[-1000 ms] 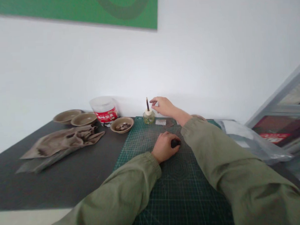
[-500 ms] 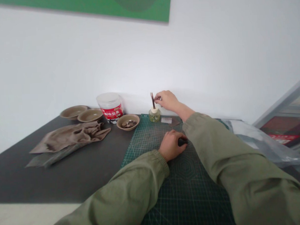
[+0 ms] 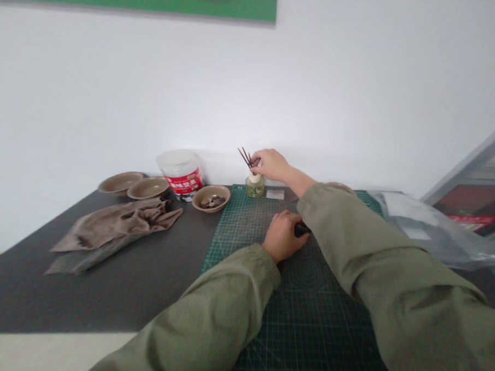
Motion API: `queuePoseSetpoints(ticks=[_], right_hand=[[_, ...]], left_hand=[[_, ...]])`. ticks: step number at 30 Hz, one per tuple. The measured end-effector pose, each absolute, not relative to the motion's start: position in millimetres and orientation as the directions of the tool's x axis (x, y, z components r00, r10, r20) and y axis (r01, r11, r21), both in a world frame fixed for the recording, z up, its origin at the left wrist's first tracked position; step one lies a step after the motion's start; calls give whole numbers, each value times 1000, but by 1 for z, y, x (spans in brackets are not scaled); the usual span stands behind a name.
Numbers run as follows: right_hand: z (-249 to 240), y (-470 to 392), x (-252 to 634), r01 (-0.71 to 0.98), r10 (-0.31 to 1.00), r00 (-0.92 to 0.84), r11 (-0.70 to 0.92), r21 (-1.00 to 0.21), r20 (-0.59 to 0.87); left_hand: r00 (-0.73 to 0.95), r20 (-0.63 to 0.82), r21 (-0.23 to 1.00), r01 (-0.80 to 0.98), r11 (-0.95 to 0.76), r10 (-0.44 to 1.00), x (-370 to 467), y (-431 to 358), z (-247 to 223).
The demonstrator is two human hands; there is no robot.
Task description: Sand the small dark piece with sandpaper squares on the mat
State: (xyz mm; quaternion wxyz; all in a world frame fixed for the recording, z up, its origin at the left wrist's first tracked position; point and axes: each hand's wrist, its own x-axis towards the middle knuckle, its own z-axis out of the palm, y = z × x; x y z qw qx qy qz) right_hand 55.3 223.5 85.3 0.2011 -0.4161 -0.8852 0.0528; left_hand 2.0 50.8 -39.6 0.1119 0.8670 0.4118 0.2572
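Near the wall, my right hand (image 3: 269,164) is closed, thumb and fingertips pinching around the thin dark sticks (image 3: 246,157) just above a small glass jar (image 3: 255,188). Several sticks fan out to the left of the fingers. The jar has a pale neck and something greenish inside. Closer to me, my left hand (image 3: 283,236) rests on the green cutting mat (image 3: 225,238), its fingers wrapped round a small black object (image 3: 301,228). My right sleeve partly covers that object, and I cannot make out its kind.
Left of the jar stand a bowl (image 3: 197,201) with small dark pieces in it and a plastic tub (image 3: 181,174). Two more bowls (image 3: 120,183) and a brown cloth (image 3: 105,227) lie farther left. A clear plastic bag (image 3: 442,234) is at the right.
My right hand has shifted slightly left and down toward the jar's neck. The sticks, bunched upright before, now spread apart to the left. My left hand keeps its place.
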Motion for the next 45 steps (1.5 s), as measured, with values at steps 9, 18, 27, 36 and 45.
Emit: queuePoseSetpoints(ticks=[9,18,27,36,45], right_hand=[[101,205,64,699,751,-483,641,-318,451],[161,142,146,425,682,-230,712,-559,695],[98,32,260,565,758,-333,636,-525,561],[32,14,278,586,747,-313,637,-500,586],[13,14,281,599,715,-437,684,-417,546]], left_hand=[[528,366,422,639,-643,766,1,50,-37],[523,370,456,618,-640,768,-2,50,-35],[500,395,552,541,-634,770,-4,43,-27],[574,400,553,470,-688,714,0,29,-21],[589,396,544,467,-697,704,-1,26,-18]])
